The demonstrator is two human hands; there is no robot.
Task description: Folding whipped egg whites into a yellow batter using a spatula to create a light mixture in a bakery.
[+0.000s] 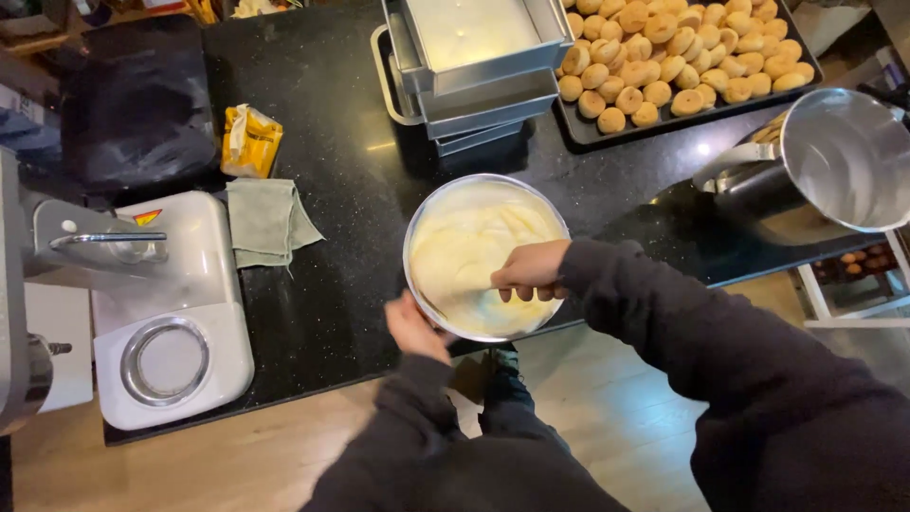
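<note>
At the desk's (341,284) near edge, my left hand (415,327) is cupping the rim of the steel mixing bowl (428,213) while my right hand (529,272), fingers closed around a tool I cannot make out, is working the pale batter (464,246). The bowl is sitting close to the edge; a hard stroke could tip it floorward. Beyond, stacked pans (483,66) and a tray of small buns (678,52) are waiting.

1. The black counter (332,142) carries a round metal bowl (427,213) of pale batter near its front edge.
2. A tray of small buns (578,133), stacked tins (488,100), a grey cloth (265,220), a yellow packet (251,140) and a white mixer base (180,322) lie on it too.
</note>
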